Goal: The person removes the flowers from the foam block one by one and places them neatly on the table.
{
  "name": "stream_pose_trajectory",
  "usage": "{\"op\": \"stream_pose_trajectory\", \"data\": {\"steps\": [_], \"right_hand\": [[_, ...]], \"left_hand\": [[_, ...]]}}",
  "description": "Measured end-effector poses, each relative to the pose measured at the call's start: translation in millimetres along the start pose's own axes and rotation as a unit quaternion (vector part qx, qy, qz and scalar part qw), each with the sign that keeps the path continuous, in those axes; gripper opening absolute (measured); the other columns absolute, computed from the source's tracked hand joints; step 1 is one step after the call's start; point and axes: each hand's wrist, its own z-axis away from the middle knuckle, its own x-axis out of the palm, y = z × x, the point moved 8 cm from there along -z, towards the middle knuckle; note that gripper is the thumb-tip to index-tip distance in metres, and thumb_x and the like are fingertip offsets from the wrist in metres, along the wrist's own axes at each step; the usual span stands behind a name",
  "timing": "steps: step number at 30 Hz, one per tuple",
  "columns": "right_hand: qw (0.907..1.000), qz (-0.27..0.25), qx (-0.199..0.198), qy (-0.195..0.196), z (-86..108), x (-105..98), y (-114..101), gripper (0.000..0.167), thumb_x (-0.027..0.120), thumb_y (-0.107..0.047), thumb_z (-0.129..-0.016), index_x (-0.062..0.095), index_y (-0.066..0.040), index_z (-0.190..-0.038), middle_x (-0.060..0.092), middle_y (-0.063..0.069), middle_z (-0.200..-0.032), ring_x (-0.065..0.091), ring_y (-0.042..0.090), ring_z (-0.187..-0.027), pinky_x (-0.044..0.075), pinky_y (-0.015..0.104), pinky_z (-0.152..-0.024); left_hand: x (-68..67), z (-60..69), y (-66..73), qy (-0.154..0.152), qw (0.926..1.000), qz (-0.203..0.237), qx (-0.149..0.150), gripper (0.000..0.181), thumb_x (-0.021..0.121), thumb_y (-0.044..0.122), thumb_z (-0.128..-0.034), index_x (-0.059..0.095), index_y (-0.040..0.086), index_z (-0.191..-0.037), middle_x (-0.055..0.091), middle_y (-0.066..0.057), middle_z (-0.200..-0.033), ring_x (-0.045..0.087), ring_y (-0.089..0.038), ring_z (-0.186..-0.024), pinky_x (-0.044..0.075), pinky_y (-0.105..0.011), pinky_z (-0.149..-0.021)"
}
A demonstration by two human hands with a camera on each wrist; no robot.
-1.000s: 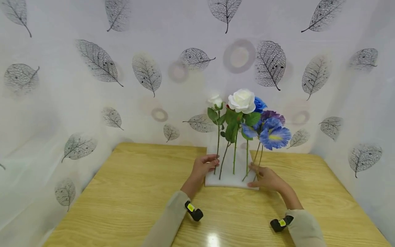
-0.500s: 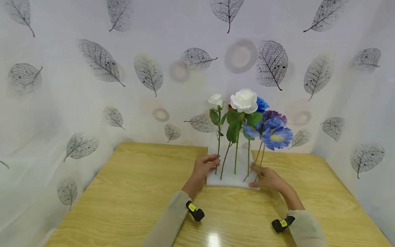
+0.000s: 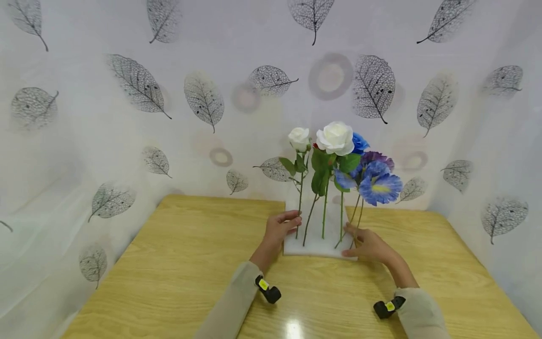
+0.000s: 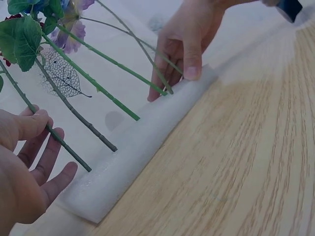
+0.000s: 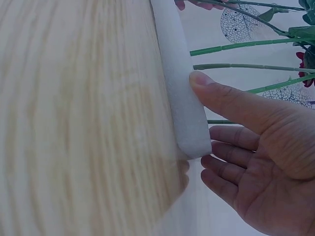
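Note:
Between thumb and fingers, my left hand (image 3: 279, 231) pinches the stem of a small white rose (image 3: 299, 139); the left wrist view shows that stem (image 4: 64, 141) with its lower end at a white foam block (image 4: 140, 145). My right hand (image 3: 369, 246) holds the block's right end, the thumb on its front edge and the fingers round the side, as the right wrist view shows (image 5: 256, 147). Other stems stand in the foam: a large white rose (image 3: 336, 138), a blue rose (image 3: 360, 142), a purple flower (image 3: 377, 160) and a blue-violet flower (image 3: 379, 186) leaning right.
The foam block lies on a wooden table (image 3: 203, 245), near its back edge. Behind hangs a pale curtain (image 3: 271, 37) printed with leaves. A red bloom (image 3: 315, 146) is mostly hidden behind the large white rose.
The small white rose has turned on its stem and shifted slightly right; its leaves now point left, and its bloom shows more fully. Both hands stay almost in the same place.

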Motion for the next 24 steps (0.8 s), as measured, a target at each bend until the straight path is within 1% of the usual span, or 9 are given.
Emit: {"op": "stream_pose_trajectory", "data": {"steps": [4, 7, 14, 16, 20, 24], "right_hand": [[0.9999, 0.004, -0.008, -0.005, 1.6, 0, -1, 0.09, 0.084, -0.031, -0.086, 0.038, 0.009, -0.152, 0.033, 0.032, -0.157, 0.041, 0.057, -0.137, 0.043, 0.063, -0.108], [0.9999, 0.003, -0.007, -0.008, 0.5, 1, 0, 0.09, 0.083, -0.031, -0.087, 0.037, 0.008, -0.153, 0.031, 0.032, -0.158, 0.04, 0.057, -0.138, 0.043, 0.063, -0.109], [0.9999, -0.005, -0.009, -0.005, -9.6, 1, 0, 0.09, 0.083, -0.034, -0.086, 0.037, 0.005, -0.154, 0.029, 0.029, -0.16, 0.038, 0.055, -0.14, 0.039, 0.062, -0.111], [0.9999, -0.005, -0.01, -0.003, -11.6, 2, 0, 0.091, 0.083, -0.034, -0.086, 0.037, 0.006, -0.153, 0.03, 0.029, -0.16, 0.037, 0.054, -0.141, 0.039, 0.062, -0.112], [1.0, -0.002, -0.003, -0.005, -9.2, 4, 2, 0.091, 0.082, -0.036, -0.087, 0.037, 0.004, -0.154, 0.03, 0.027, -0.161, 0.038, 0.053, -0.142, 0.039, 0.061, -0.112], [1.0, -0.003, -0.003, -0.008, -0.4, 1, 0, 0.091, 0.083, -0.035, -0.086, 0.036, 0.006, -0.154, 0.027, 0.031, -0.16, 0.037, 0.054, -0.141, 0.04, 0.062, -0.111]], "left_hand": [[-0.2, -0.8, 0.7, 0.003, 0.9998, 0.018, 0.006, 0.027, 0.074, 0.004, -0.0925, 0.073, -0.004, -0.118, 0.078, -0.008, -0.105, 0.073, -0.011, -0.087, 0.06, -0.044, -0.092], [-1.8, -1.9, 3.6, 0.005, 0.9997, 0.021, 0.014, 0.027, 0.074, 0.004, -0.0923, 0.073, -0.004, -0.118, 0.078, -0.009, -0.105, 0.073, -0.012, -0.088, 0.061, -0.045, -0.091], [-6.1, -1.3, 20.5, 0.01, 0.9984, 0.009, 0.054, 0.028, 0.072, 0.004, -0.0936, 0.071, -0.008, -0.119, 0.074, -0.021, -0.118, 0.073, -0.01, -0.088, 0.06, -0.048, -0.091], [-7.9, -0.9, 25.0, 0.012, 0.9981, 0.005, 0.06, 0.028, 0.072, 0.004, -0.0938, 0.071, -0.008, -0.119, 0.074, -0.02, -0.118, 0.073, -0.009, -0.087, 0.06, -0.048, -0.091], [-11.6, 0.8, 33.1, 0.013, 0.9977, -0.01, 0.066, 0.027, 0.072, 0.004, -0.0941, 0.071, -0.006, -0.119, 0.074, -0.021, -0.118, 0.072, -0.009, -0.086, 0.061, -0.043, -0.089], [-12.9, 3.2, 45.1, 0.009, 0.9964, -0.026, 0.08, 0.027, 0.071, 0.007, -0.0955, 0.071, -0.005, -0.12, 0.075, -0.018, -0.115, 0.072, -0.009, -0.089, 0.062, -0.037, -0.086]]}}
